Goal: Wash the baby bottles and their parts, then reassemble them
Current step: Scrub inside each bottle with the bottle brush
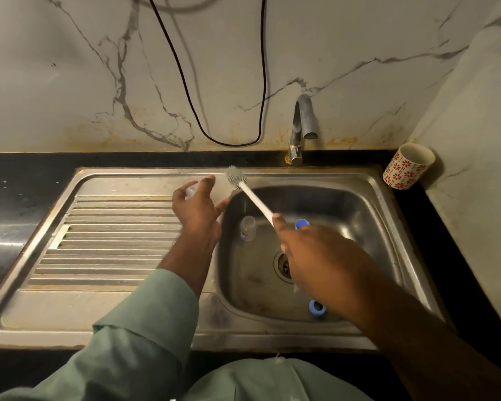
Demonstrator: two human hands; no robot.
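Observation:
My right hand [315,256] grips the white handle of a bottle brush [253,199]; its grey bristle head points up and left over the sink's back rim. My left hand [198,211] is raised above the drainboard edge, holding a small clear part [192,190], mostly hidden by the fingers. A clear baby bottle [248,228] lies in the steel sink basin [359,204]. A blue cap [302,223] shows just behind my right hand. A blue ring [316,306] lies at the basin's front.
The tap [302,123] stands behind the basin with no water running. The ribbed drainboard [113,238] is to the left. A patterned cup [408,166] stands on the black counter at the right. A black cable [229,140] hangs against the marble wall.

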